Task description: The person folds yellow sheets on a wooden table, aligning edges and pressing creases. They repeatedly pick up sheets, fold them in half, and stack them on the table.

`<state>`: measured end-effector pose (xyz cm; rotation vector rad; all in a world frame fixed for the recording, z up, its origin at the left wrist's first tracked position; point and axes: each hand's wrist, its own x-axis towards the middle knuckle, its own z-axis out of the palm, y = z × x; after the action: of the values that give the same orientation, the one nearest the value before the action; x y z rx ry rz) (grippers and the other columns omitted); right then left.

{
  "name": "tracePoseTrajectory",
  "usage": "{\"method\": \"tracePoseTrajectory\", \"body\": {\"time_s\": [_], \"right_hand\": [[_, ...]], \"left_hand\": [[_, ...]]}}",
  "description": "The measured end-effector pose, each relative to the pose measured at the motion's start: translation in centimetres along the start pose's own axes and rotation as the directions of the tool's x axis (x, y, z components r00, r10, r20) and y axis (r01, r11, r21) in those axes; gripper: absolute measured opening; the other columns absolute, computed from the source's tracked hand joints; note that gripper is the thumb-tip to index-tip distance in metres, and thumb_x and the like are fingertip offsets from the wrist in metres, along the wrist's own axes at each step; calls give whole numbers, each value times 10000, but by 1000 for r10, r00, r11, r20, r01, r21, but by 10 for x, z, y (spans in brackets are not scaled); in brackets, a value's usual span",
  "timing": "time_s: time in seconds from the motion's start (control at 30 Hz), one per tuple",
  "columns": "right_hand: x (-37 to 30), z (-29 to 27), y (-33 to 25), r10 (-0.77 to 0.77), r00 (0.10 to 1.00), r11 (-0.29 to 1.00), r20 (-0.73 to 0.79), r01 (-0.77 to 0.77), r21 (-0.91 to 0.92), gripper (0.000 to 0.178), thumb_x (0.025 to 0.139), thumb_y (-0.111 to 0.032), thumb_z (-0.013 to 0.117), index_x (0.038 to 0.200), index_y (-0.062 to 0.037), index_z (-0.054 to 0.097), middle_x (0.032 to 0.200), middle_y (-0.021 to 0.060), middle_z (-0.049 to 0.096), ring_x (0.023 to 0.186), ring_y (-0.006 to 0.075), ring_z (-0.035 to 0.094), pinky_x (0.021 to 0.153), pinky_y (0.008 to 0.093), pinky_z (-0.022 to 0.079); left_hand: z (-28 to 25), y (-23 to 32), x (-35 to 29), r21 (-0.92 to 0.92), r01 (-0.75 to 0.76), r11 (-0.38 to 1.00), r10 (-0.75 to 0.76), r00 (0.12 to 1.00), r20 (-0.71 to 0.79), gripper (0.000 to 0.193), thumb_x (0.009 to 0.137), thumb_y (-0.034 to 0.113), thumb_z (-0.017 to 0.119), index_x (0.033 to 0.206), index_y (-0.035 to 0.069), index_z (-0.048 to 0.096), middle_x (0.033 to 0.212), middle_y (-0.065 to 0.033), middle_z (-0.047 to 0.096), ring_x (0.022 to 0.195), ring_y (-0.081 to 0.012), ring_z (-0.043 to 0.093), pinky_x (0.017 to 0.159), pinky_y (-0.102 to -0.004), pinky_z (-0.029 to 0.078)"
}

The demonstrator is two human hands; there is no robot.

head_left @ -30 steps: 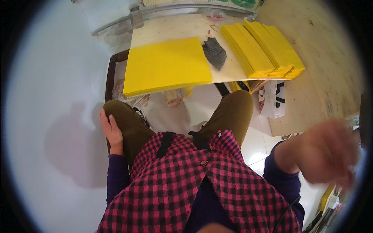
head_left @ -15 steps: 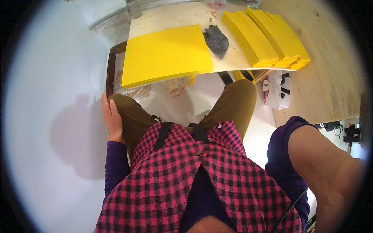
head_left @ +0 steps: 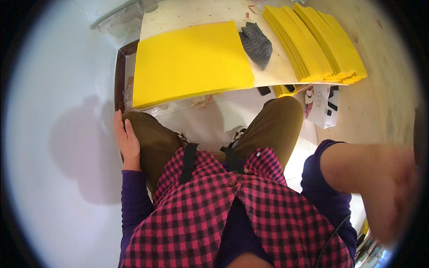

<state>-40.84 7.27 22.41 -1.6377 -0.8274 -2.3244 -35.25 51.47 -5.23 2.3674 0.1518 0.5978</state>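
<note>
My left hand point(head_left: 128, 142) rests against the outer side of my left knee, beside the wall. Its fingers are stretched out and nothing is in it. My right arm is bent up on the right, and my right hand point(head_left: 404, 183) is blurred at the dark rim, so its fingers do not show clearly. Ahead on the table point(head_left: 178, 17) lies a flat stack of large yellow sheets point(head_left: 192, 60). A dark grey knitted cloth or glove point(head_left: 257, 44) lies beside the stack. Farther right are folded yellow bundles point(head_left: 317, 44), set side by side. Neither hand touches these.
A pale wall point(head_left: 67, 134) runs close along my left. To the right stands a light wooden panel point(head_left: 380, 89). Beneath the table's right end is a white printed bag point(head_left: 324, 107). My knees point(head_left: 281, 116) are just before the table edge.
The view has shifted slightly, so the table's things appear a little farther apart. My right forearm has swung, its hand now lower at the right rim. My left hand stays at the knee.
</note>
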Motion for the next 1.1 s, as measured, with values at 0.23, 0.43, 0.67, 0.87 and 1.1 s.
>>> {"method": "tracePoseTrajectory", "body": {"time_s": [0.23,0.43,0.67,0.87,1.1], "right_hand": [[-208,111,53,583,138,622,801,-710,-330,312,833,-190,715,1109,-55,656,988,103,661,750,182,609,696,308,500],[-324,135,64,543,-339,754,768,-206,-624,501,898,-314,607,1336,-113,471,1375,136,444,1099,321,590,881,426,500],[-369,166,99,571,-342,748,746,-159,-645,280,961,-269,484,1152,-70,531,1175,196,588,970,395,614,819,495,493],[-370,222,149,606,14,776,795,-229,-588,436,971,-415,412,981,-45,643,983,240,649,920,434,610,811,519,477],[-350,296,196,708,-142,597,691,-402,-694,429,944,-439,502,1109,-63,627,961,162,678,807,307,670,676,413,523]], "left_hand": [[12,-7,9,149,-40,988,32,998,54,440,1023,245,389,1385,-2,433,1434,-183,431,1363,-328,352,1121,-414,261],[17,-2,14,188,-71,980,58,995,76,411,1003,199,413,1360,1,458,1407,-203,451,1339,-358,377,1108,-431,282],[14,0,19,240,-44,970,18,994,110,422,1002,217,422,1368,10,454,1416,-184,450,1350,-343,367,1112,-426,271],[11,-6,20,223,-47,974,21,993,118,420,1005,218,431,1371,13,453,1418,-172,454,1351,-335,372,1110,-417,268],[8,-7,21,194,-5,981,-17,993,113,404,1001,201,441,1356,10,469,1420,-164,455,1350,-328,375,1108,-414,275]]}}
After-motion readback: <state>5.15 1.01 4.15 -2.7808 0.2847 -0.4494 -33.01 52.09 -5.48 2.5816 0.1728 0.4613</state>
